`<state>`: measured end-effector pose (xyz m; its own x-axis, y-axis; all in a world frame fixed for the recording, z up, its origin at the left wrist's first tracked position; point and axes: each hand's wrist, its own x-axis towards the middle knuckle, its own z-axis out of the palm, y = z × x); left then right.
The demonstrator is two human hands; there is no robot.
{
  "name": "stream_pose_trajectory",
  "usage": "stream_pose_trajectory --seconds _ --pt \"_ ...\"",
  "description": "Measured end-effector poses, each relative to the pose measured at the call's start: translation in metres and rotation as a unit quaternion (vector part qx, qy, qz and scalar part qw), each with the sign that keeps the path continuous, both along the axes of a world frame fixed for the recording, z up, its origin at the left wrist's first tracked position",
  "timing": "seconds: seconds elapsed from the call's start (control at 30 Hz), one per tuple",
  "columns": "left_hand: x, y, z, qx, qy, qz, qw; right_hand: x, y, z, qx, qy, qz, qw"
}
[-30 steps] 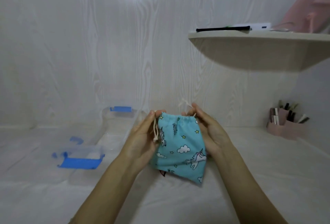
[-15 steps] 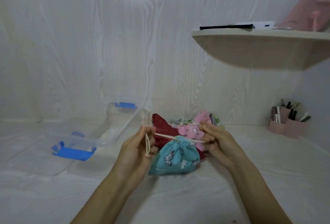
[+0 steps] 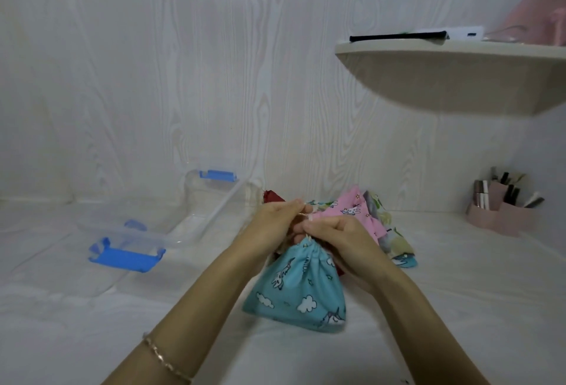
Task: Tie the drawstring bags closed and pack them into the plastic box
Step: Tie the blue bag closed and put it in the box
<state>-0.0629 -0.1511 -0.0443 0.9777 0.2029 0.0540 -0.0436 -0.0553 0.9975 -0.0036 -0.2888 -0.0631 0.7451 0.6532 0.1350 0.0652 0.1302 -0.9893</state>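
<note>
Mostly hidden, the drawstring (image 3: 303,215) lies pinched between left hand (image 3: 272,226) and right hand (image 3: 341,242).

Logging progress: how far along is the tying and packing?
Done: the blue bag is cinched. In hand: the left hand and right hand pinch its drawstring at the neck. Left: the other bags lie piled behind, and no bag shows in the plastic box.
</note>
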Motion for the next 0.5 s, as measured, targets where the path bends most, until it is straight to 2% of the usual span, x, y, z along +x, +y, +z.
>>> stream_pose_trajectory --seconds 0.07,0.2,0.33,0.5 --pt "-0.001 -0.003 -0.007 0.012 -0.013 -0.002 1.0 0.001 0.002 -0.004 -0.011 0.007 -0.022 1.0" --pt "-0.001 -0.005 -0.019 0.078 -0.044 0.075 0.993 -0.001 0.007 -0.007 0.016 0.048 -0.033 0.998" --pt "-0.006 0.0 -0.022 0.06 -0.017 0.106 0.992 -0.003 0.011 -0.006 0.038 0.055 -0.071 0.995" --pt "-0.02 0.008 -0.016 0.114 0.014 0.045 0.992 0.0 0.012 -0.004 0.018 0.033 -0.104 0.994"
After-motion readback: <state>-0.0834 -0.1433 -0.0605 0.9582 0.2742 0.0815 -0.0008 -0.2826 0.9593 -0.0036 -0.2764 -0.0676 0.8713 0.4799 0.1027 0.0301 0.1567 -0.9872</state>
